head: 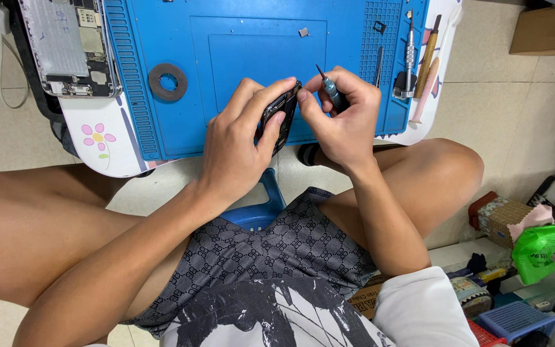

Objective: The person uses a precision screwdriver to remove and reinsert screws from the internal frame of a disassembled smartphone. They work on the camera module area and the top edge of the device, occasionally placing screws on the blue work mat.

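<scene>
Black and glossy, a small phone body [280, 114] sits tilted on edge in the left hand [236, 144], whose fingers wrap its back and sides, seemingly to keep the open face turned toward the other hand. The right hand [345, 119] is clenched around a slim precision screwdriver [330, 87], its tip pointing up and away between the fingers while thumb and forefinger press at the phone's upper corner; the tool looks parked in the palm so the fingertips are free. Both hands hover just above the near edge of a blue repair mat [239, 38], which covers a white worktop [101, 151] printed with a pink flower.

On the mat a dark ring-shaped part [168, 81] lies to the left, and a tiny square metal piece [304, 31] rests near the top, well apart from the hands. The mat's ribbed right section holds a metal-handled driver [410, 54] and tweezers [379, 64]; a wooden-handled tool [427, 54] and a pink spudger [425, 90] lie beside them, within reach of the right hand. At the upper left lies a second, opened phone [69, 45] with its boards showing.

Farther out, a brown cardboard box [547, 29] stands on the tiled floor at upper right; at lower right sit a green plastic bag [537, 247], a woven box [505, 218] and a blue basket [515, 318]
</scene>
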